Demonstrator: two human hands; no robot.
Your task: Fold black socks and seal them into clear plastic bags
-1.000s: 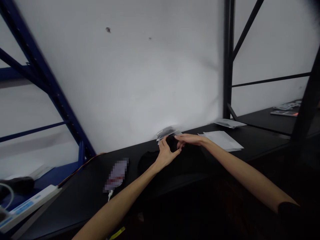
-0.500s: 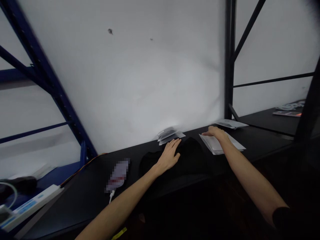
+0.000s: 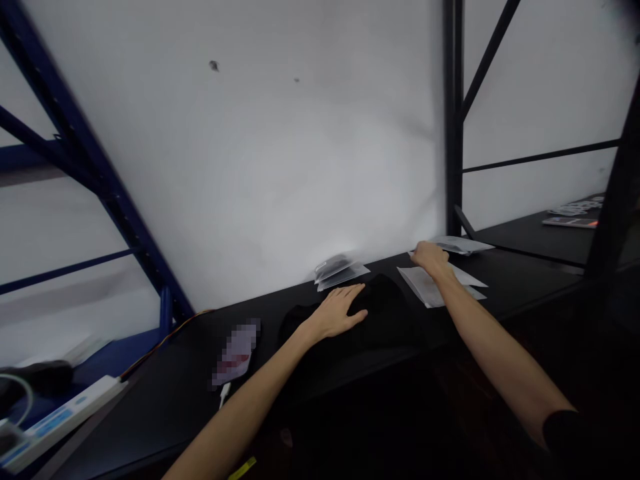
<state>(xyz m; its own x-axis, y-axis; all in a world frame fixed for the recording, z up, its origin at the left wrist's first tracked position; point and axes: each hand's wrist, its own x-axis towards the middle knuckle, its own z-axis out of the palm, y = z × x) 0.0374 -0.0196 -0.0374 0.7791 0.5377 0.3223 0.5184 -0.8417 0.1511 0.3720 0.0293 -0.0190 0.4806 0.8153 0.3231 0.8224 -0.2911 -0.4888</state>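
My left hand [image 3: 339, 313] rests on black cloth [image 3: 387, 300] that lies on the dark shelf, its fingers stretched out and the thumb apart. My right hand [image 3: 431, 257] is closed on the edge of a translucent white plastic bag [image 3: 467, 275], raised a little at its far end. Below it lies another such bag [image 3: 425, 288]. My fingertips on that side are hidden behind the hand. Against the wall, beyond my left hand, is a small pile of filled clear bags [image 3: 337, 268].
A phone [image 3: 237, 350], blurred out, lies left with a white cable [image 3: 225, 393]. Further left is a white power strip [image 3: 63, 420]. Another flat bag [image 3: 465, 245] lies behind my right hand, near a black upright post [image 3: 454, 133]. A blue rack frame [image 3: 115, 193] stands left.
My right hand has moved slightly up and away and closed, lifting the top bag's far edge off the one below. My left hand has slid a little nearer, thumb spread wider.
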